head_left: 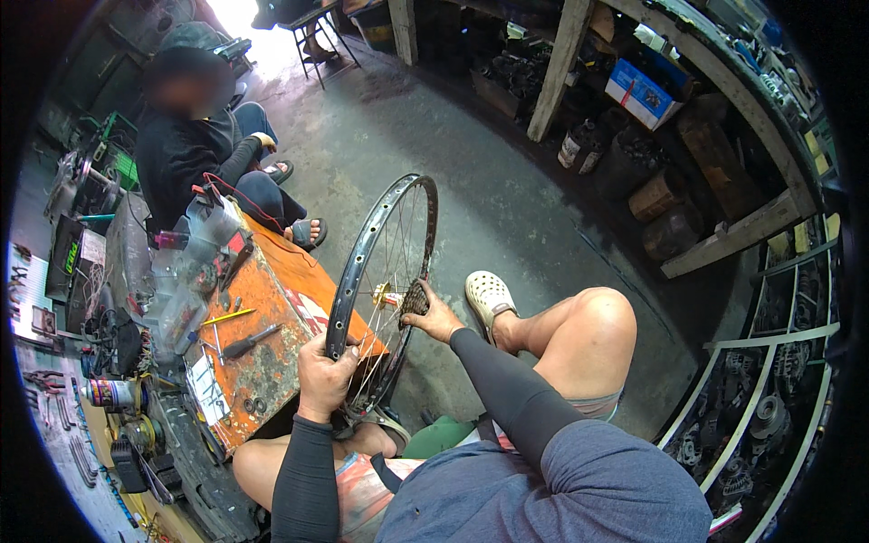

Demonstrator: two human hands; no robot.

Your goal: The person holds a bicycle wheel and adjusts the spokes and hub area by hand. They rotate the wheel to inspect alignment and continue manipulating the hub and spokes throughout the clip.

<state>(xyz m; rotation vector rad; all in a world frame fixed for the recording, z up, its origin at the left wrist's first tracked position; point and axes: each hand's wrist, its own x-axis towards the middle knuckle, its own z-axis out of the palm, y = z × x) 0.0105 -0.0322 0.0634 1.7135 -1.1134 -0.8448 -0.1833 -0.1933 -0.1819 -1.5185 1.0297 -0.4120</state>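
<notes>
A bicycle wheel (pixel 348 288) with a black rim and thin spokes stands upright in front of me, above my lap. No tyre shows on the upper rim. My left hand (pixel 323 377) is closed around the near side of the rim. At the wheel's middle sits a gold hub (pixel 387 296) with a dark sprocket cassette (pixel 414 304) on its right side. My right hand (pixel 438 316) grips the cassette, thumb on the near side; its other fingers are partly hidden behind the sprockets.
Left of the wheel stands a worn orange bench (pixel 281 312) bearing a screwdriver (pixel 251 342), a yellow pencil (pixel 228 317) and plastic containers. A seated person (pixel 195 154) is beyond it. Wooden shelving (pixel 561 68) and a rack of metal parts (pixel 769 416) line the right.
</notes>
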